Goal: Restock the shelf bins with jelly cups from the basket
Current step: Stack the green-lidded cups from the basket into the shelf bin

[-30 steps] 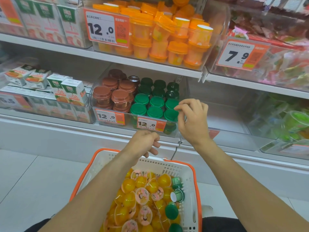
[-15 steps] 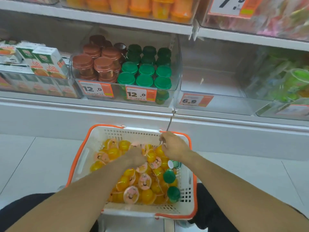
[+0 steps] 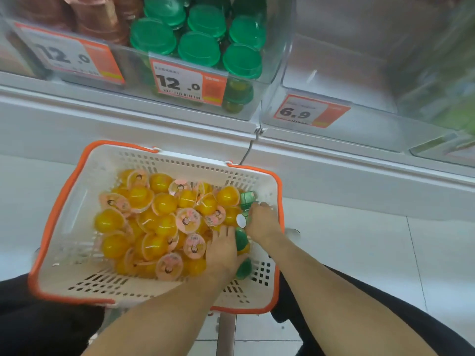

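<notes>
Looking down, I see a white basket with an orange rim (image 3: 55, 214) heaped with yellow jelly cups (image 3: 159, 217), and a few green-lidded cups (image 3: 241, 240) lie along its right side. My left hand (image 3: 222, 250) rests palm-down among the cups with fingers curled toward a green lid, though I cannot tell whether it grips one, while my right hand (image 3: 262, 219) curls its fingers around a green cup with a white end (image 3: 241, 219) near the basket's right wall. Above, a clear shelf bin (image 3: 267, 80) holds upright green-lidded cups (image 3: 199, 46) behind a price tag reading 12.0 (image 3: 189, 82).
</notes>
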